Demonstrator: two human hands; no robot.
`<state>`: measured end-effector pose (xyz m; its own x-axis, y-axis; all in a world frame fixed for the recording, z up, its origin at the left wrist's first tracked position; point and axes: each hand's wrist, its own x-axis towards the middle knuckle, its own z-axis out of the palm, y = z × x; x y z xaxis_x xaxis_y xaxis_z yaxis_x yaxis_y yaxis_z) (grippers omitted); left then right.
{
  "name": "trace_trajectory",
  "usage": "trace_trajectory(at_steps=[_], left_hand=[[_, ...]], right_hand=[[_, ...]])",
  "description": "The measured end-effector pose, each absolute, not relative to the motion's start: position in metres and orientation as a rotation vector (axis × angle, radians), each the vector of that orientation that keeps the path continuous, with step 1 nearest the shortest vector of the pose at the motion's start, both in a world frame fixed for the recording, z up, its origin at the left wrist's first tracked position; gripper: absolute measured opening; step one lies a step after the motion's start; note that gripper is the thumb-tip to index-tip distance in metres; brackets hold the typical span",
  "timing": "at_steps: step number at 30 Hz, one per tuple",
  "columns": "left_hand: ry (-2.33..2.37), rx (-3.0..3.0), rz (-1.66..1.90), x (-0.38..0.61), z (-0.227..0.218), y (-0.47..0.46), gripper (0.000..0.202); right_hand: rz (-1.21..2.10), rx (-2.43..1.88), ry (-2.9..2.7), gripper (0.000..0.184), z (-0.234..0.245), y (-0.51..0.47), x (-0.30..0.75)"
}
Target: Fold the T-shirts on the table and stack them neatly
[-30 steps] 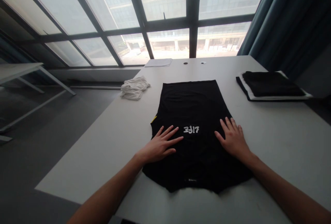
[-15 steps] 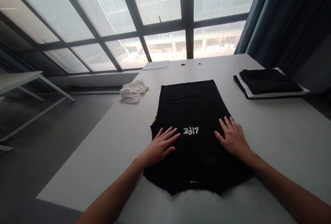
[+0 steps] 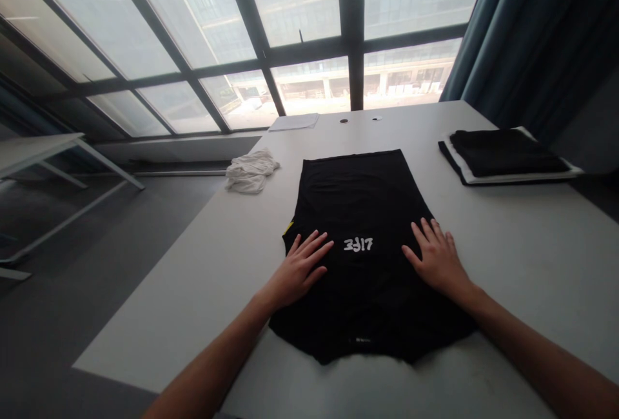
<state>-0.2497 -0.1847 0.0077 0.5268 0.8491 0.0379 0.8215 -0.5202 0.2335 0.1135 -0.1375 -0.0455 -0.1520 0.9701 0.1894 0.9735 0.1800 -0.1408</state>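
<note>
A black T-shirt (image 3: 358,200) lies flat on the white table, its neckline towards me and its hem towards the window. White lettering that reads LIFE, upside down from here, is printed on its middle. My left hand (image 3: 300,267) rests on the left part of the shirt, fingers spread, close to a small yellow patch (image 3: 289,227) at the shirt's edge. On the right side my right hand (image 3: 438,258) lies flat with its fingers apart, its fingertips near the shirt's right edge. Neither hand grips the fabric.
A stack of folded black and white clothes (image 3: 507,155) sits at the table's right. To the left lies a crumpled white cloth (image 3: 251,171). Papers (image 3: 294,122) and two small round pieces are at the far end, before windows. Another table (image 3: 39,148) stands at left.
My left hand has shifted slightly up and to the left on the shirt. The right hand and the shirt look nearly unchanged; the whole view has moved a little.
</note>
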Motion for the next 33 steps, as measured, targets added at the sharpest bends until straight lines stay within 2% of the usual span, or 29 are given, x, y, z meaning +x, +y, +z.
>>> trace_trajectory(at_steps=[5,20,26,33], left_hand=[[1.437,2.590,0.100,-0.251,-0.001,-0.185,0.058],[1.754,2.493,0.412,-0.257,-0.005,-0.179,0.054],[1.876,2.435,0.208,-0.259,-0.018,-0.179,0.068],[1.886,2.436,0.227,-0.262,-0.024,-0.179,0.067]], right_hand=[[-0.036,-1.879,-2.220,0.065,-0.044,-0.138,0.113],[0.006,-1.872,-2.215,0.066,-0.043,-0.138,0.113],[-0.024,-1.878,-2.221,0.067,-0.046,-0.137,0.114],[-0.034,-1.873,-2.221,0.066,-0.046,-0.137,0.115]])
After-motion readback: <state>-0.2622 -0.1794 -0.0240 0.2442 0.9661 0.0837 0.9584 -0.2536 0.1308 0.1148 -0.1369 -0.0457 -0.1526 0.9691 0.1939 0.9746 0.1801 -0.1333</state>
